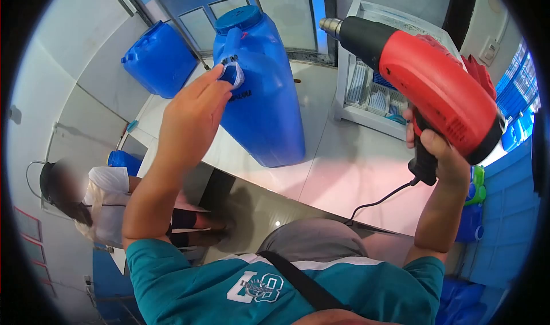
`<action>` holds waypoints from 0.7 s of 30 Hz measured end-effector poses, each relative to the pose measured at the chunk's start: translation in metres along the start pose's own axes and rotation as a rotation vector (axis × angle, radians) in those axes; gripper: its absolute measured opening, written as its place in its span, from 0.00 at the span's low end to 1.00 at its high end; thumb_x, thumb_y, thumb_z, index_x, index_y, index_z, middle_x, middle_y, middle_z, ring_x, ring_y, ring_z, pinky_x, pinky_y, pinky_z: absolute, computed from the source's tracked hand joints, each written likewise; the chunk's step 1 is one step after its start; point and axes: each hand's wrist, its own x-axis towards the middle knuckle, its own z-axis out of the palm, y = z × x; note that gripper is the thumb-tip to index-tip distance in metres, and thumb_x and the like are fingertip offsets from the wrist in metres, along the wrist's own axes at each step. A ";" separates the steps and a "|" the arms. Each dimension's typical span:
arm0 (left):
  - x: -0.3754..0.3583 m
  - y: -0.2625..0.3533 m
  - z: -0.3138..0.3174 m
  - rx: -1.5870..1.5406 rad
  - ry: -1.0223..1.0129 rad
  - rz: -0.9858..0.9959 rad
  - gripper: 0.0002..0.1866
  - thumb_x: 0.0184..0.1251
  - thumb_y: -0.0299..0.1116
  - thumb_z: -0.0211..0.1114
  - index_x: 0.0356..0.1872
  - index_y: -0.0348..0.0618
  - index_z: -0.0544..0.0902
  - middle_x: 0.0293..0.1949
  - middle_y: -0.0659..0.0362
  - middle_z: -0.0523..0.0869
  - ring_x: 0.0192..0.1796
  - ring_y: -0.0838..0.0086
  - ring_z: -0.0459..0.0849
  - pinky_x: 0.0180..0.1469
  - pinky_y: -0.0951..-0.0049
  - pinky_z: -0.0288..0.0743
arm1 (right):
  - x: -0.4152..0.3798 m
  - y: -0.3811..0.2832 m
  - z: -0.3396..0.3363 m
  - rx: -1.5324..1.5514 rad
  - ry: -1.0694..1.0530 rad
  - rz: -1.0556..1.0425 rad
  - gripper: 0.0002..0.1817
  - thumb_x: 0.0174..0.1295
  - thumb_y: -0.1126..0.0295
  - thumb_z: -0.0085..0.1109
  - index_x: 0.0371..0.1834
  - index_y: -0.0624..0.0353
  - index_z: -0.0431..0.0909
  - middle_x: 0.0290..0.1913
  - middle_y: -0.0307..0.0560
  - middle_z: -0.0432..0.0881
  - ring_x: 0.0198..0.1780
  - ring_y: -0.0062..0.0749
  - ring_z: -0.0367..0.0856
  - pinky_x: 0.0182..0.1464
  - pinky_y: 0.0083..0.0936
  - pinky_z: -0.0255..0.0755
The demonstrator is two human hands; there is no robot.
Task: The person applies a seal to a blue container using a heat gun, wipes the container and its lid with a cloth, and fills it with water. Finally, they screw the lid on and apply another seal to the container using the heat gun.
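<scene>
A tall blue plastic container (266, 113) with a screw lid stands on the white tiled counter. At its upper front, my left hand (197, 104) pinches a small whitish ring-like piece (238, 76) between thumb and fingers, beside dark lettering on the container. My right hand (438, 153) is wrapped round the black handle of a red heat gun (438, 81), raised over the right part of the counter. The gun's metal nozzle points left, toward the container's lid, with a gap between them. A black cord hangs from the handle.
Another blue container (157, 58) sits at the counter's back left. Behind the gun is a white rack (369, 121) holding small items. A person (109, 196) stands at the lower left beyond the counter (321, 164). More blue containers (470, 222) are at the right.
</scene>
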 end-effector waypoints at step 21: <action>0.069 -0.061 -0.018 -0.251 -0.542 0.307 0.45 0.48 0.15 0.73 0.72 0.50 0.71 0.59 0.60 0.87 0.60 0.59 0.84 0.65 0.62 0.77 | -0.026 0.043 -0.012 0.002 -0.128 -0.028 0.34 0.62 0.55 0.71 0.61 0.72 0.75 0.49 0.55 0.84 0.34 0.32 0.81 0.38 0.27 0.75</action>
